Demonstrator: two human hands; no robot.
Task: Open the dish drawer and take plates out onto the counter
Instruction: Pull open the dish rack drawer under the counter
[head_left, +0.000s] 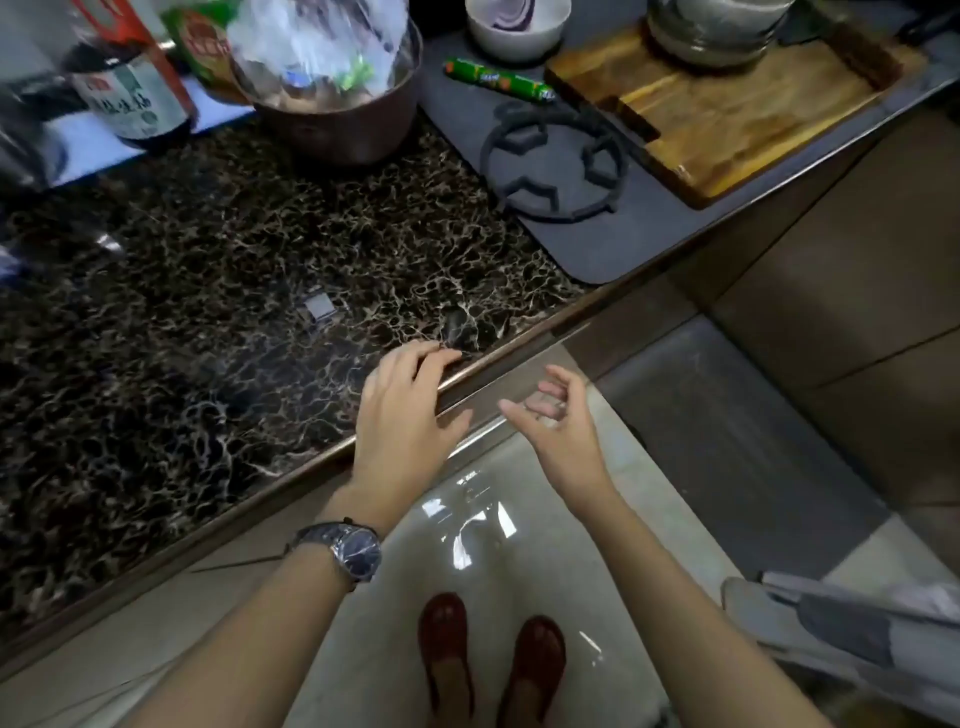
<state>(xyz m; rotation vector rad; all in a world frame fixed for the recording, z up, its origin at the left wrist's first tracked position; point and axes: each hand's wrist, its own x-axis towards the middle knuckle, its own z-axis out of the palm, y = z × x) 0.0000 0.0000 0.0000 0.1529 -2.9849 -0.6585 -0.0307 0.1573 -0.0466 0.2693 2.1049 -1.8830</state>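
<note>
Marbled dark counter (218, 291) carries no plates; the drawer front (519, 379) just under its edge looks shut, brown and glossy. Left hand (402, 415) rests flat on that edge, empty; right hand (556, 421) hovers beside the edge, fingers loosely curled, empty.

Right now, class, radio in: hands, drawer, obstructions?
Left hand resting on counter edge, empty. Right hand open, empty, reaching below the edge. No plates visible. Drawer state unclear.

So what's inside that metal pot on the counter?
The pot holds a crumpled clear plastic bag with something green showing through it. The bag covers whatever lies deeper, so the rest cannot be seen.
</note>
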